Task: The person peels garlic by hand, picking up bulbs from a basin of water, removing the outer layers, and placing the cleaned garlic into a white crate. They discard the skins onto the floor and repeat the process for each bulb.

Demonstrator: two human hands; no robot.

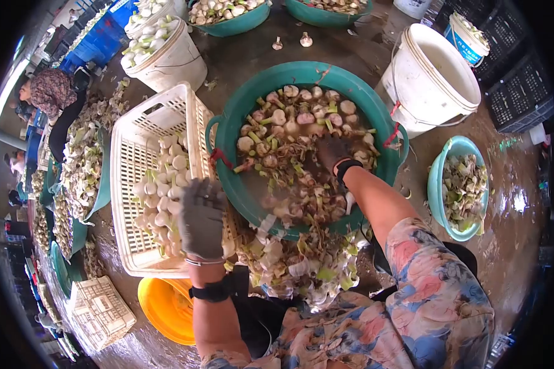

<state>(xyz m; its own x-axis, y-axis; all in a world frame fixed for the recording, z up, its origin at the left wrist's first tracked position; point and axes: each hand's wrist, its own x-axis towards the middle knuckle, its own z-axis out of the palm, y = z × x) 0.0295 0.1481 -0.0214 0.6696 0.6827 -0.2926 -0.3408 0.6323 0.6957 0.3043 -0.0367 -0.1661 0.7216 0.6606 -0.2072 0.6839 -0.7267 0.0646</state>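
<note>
My left hand (203,220), in a grey glove, is over the right side of a white slatted crate (127,203). Its fingers look stretched out, and its palm is hidden from me. Cleaned white garlic bulbs (164,184) fill part of the crate beside that hand. My right hand (333,151), in a dark wet glove, reaches into a large green tub (228,175). Unpeeled garlic bulbs (305,118) with stem bits and loose skins float in brownish water there. The right fingertips are hidden among the bulbs, so their grip does not show.
Peeled skins (308,270) are heaped between the tub and my lap. A white bucket (428,80) and a teal basin (435,197) of scraps stand right. At left are a garlic-filled bucket (172,58), a yellow basin (160,310) and a seated person (54,101).
</note>
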